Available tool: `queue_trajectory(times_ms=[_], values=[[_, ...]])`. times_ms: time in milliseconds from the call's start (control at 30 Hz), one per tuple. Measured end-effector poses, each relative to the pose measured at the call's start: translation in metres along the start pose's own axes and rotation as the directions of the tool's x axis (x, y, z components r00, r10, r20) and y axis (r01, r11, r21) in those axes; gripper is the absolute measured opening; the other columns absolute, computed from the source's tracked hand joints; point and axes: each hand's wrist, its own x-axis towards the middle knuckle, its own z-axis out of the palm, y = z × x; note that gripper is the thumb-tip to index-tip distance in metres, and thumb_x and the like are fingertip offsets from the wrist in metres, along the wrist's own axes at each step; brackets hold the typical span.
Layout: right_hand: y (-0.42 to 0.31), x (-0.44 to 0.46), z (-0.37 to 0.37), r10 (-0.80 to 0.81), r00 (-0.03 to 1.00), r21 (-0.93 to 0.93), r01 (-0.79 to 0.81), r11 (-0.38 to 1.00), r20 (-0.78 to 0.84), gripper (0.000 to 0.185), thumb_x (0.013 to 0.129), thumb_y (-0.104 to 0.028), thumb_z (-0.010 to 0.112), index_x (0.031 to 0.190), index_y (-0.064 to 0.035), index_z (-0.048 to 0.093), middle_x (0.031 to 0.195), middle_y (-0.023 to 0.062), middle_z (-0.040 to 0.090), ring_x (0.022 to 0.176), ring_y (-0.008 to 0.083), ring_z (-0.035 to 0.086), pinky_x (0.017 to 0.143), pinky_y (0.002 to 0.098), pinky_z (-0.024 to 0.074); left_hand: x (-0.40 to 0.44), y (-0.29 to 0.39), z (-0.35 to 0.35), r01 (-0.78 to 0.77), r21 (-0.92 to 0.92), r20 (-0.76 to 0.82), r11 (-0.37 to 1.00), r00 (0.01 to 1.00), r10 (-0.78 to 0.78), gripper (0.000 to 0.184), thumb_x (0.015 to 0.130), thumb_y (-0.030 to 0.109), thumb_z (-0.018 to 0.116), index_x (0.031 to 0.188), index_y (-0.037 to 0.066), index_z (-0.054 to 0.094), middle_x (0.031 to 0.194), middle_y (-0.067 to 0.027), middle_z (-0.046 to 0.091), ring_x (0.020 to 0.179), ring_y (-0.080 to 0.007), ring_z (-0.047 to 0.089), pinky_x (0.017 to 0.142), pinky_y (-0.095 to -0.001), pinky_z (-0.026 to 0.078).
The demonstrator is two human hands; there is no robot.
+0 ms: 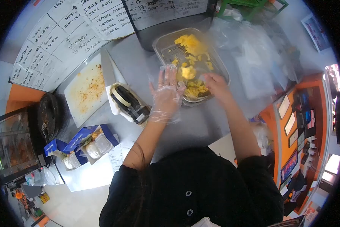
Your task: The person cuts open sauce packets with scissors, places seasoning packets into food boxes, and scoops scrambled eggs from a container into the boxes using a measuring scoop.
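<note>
The left hand (165, 99), in a clear plastic glove, is spread with its fingers out straight at the near left edge of a clear tray (225, 71); the bare right hand (219, 87) is over the tray's right side, its fingers curled in close, though from where I stand I cannot tell whether they grip anything; the yellow food (192, 44) lies inside the tray, one heap at the far end, another at the near end between the two hands, with loose bits and a wire rack showing between; the tray sits on a grey counter (200, 130), right in front of the person in the black shirt (215, 185); just left of the gloved hand a black object (126, 100) lies on a white cloth (115, 108); beyond it are a knife (107, 67) and a white cutting board (72, 92) strewn with brown crumbs; nearer the person, two blue boxes (110, 134) stand open with packed food in them, and a dark pan (49, 115) is behind; to the right of the tray lie plastic bags (258, 56), near a green basket (247, 11); handwritten sheets (83, 38) line the far left side.
</note>
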Motion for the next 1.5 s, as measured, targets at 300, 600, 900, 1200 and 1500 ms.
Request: queue_trajectory(times_ms=[300,600,900,1200,1500], values=[[-0.017,0.008,0.027,-0.345,0.871,-0.721,0.486,0.494,0.351,0.023,0.084,-0.012,0.047,0.102,-0.0043,0.06,0.093,0.0159,0.062,0.087,0.0311,0.059,0.075,0.0394,0.0465,0.002,-0.002,0.007,0.033,-0.042,0.042,0.999,0.999,-0.031,0.07,0.088,0.043,0.042,0.142,0.008,0.015,0.149,-0.0115,0.015,0.137,-0.0288,0.015,0.104,-0.0598,0.01],[-0.018,0.002,-0.004,-0.134,0.904,-0.135,0.205,0.969,0.406,0.018,0.09,-0.013,0.045,0.097,-0.0032,0.058,0.081,0.0102,0.063,0.079,0.0244,0.058,0.07,0.0365,0.0434,0.005,-0.001,0.003,0.043,-0.032,0.036,0.999,0.998,-0.042,0.067,0.089,0.043,0.04,0.142,0.009,0.019,0.148,-0.0109,0.017,0.136,-0.0265,0.017,0.104,-0.0596,0.009],[-0.01,0.005,0.025,-0.18,0.975,-0.362,0.214,0.907,0.127,0.022,0.087,-0.022,0.048,0.096,-0.0062,0.06,0.078,0.0119,0.062,0.072,0.0274,0.058,0.067,0.0367,0.0433,0.005,0.003,0.0,-0.008,0.093,0.016,0.996,1.0,0.007,0.061,0.089,0.038,0.04,0.141,0.009,0.024,0.147,-0.0063,0.022,0.136,-0.0199,0.019,0.103,-0.0591,0.008],[0.005,0.008,0.027,0.023,0.995,0.091,-0.032,0.995,0.1,0.026,0.082,-0.025,0.056,0.096,-0.0043,0.064,0.077,0.007,0.063,0.068,0.0154,0.058,0.064,0.0281,0.0449,0.017,0.01,-0.012,-0.049,0.124,0.049,0.991,0.998,0.043,0.064,0.088,0.042,0.042,0.14,0.008,0.025,0.145,-0.0033,0.027,0.136,-0.0186,0.02,0.104,-0.0593,0.007],[-0.002,0.01,-0.013,0.136,0.965,0.21,-0.185,0.96,0.225,0.02,0.082,-0.018,0.054,0.093,-0.0023,0.063,0.071,0.0032,0.057,0.06,0.0113,0.052,0.057,0.0238,0.0415,0.019,0.005,-0.025,-0.048,-0.077,0.04,0.996,0.998,0.051,0.072,0.08,0.04,0.057,0.137,0.007,0.029,0.141,-0.0091,0.034,0.134,-0.0221,0.025,0.104,-0.0571,0.011]])
